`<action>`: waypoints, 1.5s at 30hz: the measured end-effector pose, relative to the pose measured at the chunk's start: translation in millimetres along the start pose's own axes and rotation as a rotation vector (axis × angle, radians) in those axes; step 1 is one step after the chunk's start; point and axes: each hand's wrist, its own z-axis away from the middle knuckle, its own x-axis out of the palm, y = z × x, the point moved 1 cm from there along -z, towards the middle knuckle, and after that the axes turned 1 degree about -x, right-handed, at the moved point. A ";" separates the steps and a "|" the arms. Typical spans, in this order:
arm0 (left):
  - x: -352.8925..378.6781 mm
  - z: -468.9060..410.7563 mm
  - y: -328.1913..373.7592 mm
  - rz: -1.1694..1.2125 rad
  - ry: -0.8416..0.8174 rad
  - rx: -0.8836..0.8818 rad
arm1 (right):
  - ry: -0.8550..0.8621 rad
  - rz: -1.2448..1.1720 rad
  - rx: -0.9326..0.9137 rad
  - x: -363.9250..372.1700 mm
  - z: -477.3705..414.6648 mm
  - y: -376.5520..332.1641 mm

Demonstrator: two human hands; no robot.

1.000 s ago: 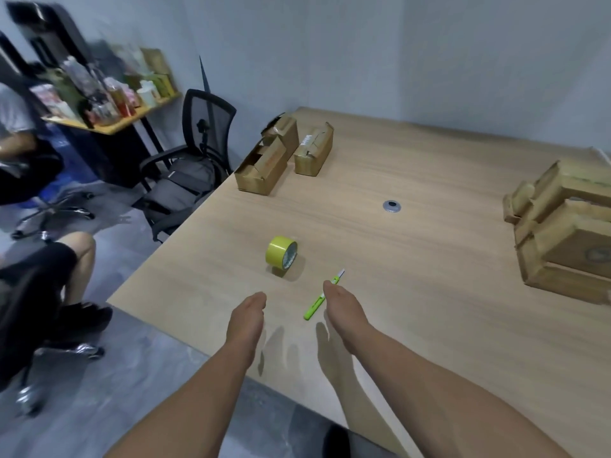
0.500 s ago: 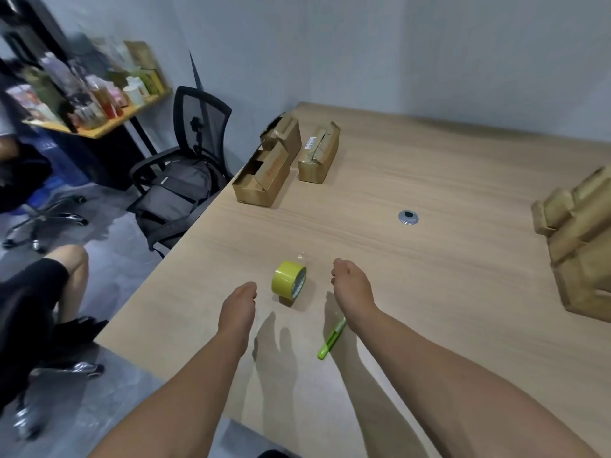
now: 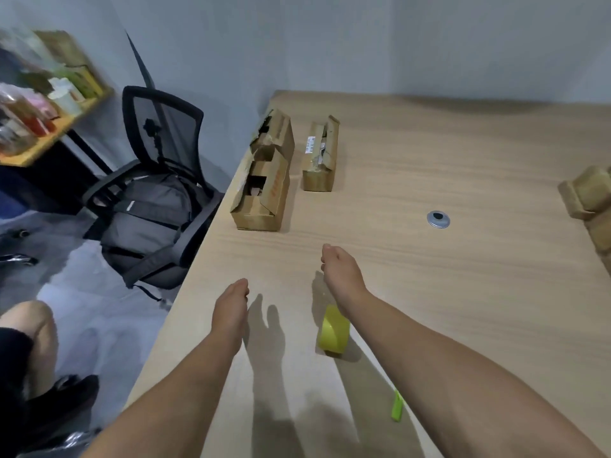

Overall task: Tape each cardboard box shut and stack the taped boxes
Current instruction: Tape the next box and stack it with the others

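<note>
Left hand (image 3: 231,309) and right hand (image 3: 340,276), loosely curled and empty, have passed the yellow tape roll (image 3: 334,332) toward the brown cardboard boxes (image 3: 264,180) at eleven o'clock. The right forearm could knock it rolling.

Battered cardboard boxes (image 3: 264,193) lie open side by side; nearer, the yellow tape roll (image 3: 333,335) stands on edge

Cool, fairly dim indoor light, even, no glare. Light came from overhead: the arms threw soft doubled shadows onto the table (image 3: 429,160) just under the left hand (image 3: 231,305) and right hand (image 3: 340,276). Short shadows lay right of the boxes (image 3: 261,180) and beside the tape roll (image 3: 334,332). The shelf (image 3: 49,104) at the left edge was smeared with motion blur. Wide-angle bending curved the table edge. Overall soft; box print unreadable.
</note>
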 end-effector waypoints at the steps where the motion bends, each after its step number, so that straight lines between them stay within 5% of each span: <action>1: -3.9 -13.1 6.3 -0.002 -0.005 -0.008 | 0.002 -0.006 0.008 8.6 -6.7 -3.2; 12: -7.6 -129.2 69.8 0.050 -0.019 -0.017 | -0.019 -0.235 0.237 80.7 -85.4 -17.9; 23: 12.5 -180.0 114.1 0.195 -0.147 0.055 | -0.069 -0.295 0.176 124.9 -131.1 -50.3; 45: -10.3 -42.3 43.1 0.338 -0.073 0.022 | -0.017 -0.260 0.140 84.3 -19.7 11.2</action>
